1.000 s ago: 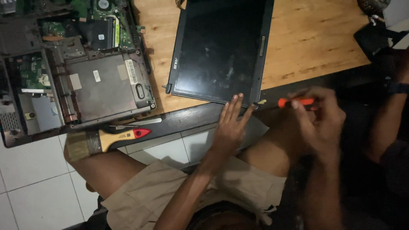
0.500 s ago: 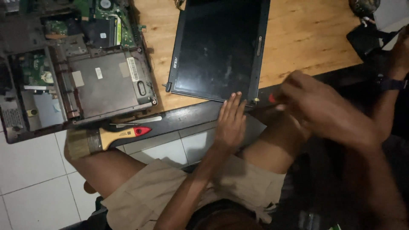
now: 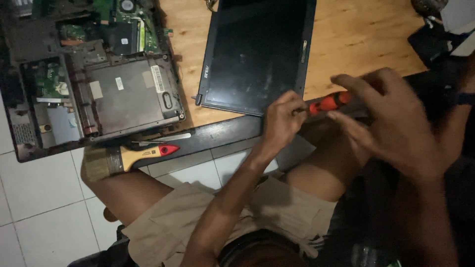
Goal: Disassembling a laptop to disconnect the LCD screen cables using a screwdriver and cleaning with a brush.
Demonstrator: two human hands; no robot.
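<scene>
Right hand (image 3: 391,123): we gripped the orange-handled screwdriver (image 3: 329,103).
Left hand (image 3: 282,121): we pinched its tip, at the black laptop screen panel's (image 3: 257,54) five o'clock corner.

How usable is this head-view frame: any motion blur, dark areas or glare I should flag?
Head view: the right hand is smeared by motion blur; the left hand and orange-handled screwdriver are slightly soft. The right side falls into deep shadow. The laptop screen panel shows faint dull reflections, no hard glare. The opened laptop base stays fairly sharp.
</scene>
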